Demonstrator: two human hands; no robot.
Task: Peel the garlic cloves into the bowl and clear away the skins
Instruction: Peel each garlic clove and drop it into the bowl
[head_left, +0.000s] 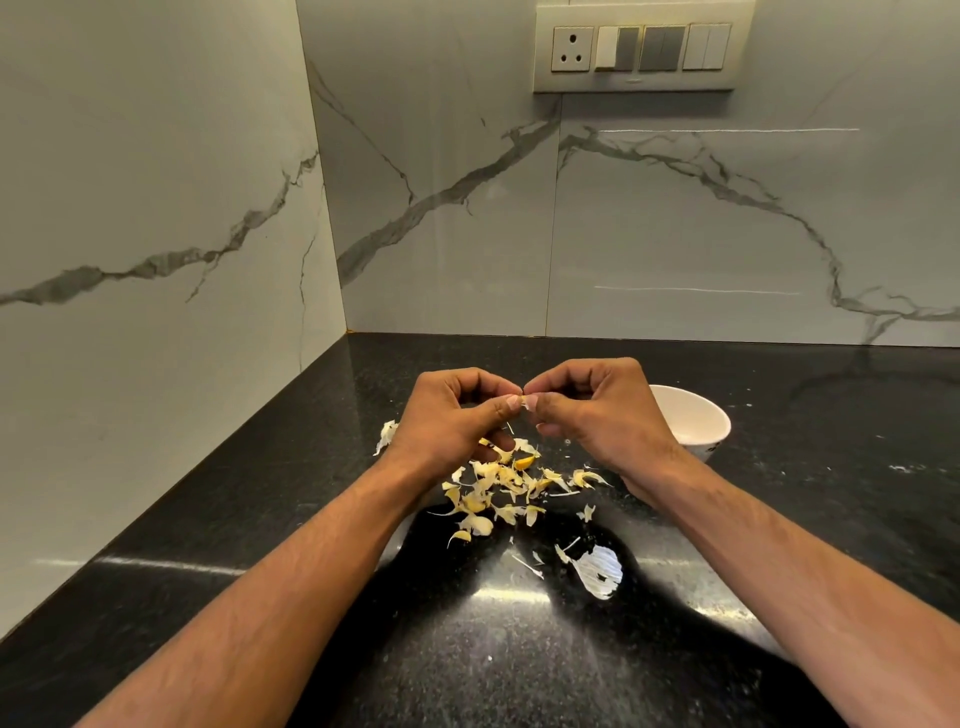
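Note:
My left hand (452, 415) and my right hand (597, 410) meet above the black counter, fingertips together. Between them both pinch a small pale garlic clove (529, 401), mostly hidden by the fingers. Below the hands lies a scatter of yellowish garlic skins (498, 488) on the counter. A white bowl (693, 421) stands just right of my right hand, partly covered by it; its inside is not visible.
The black speckled counter (805, 493) runs into a corner of white marble walls. A larger papery skin piece (597, 569) lies nearer to me, and another skin (387, 435) sits left of my left hand. A switch panel (641, 47) is high on the back wall.

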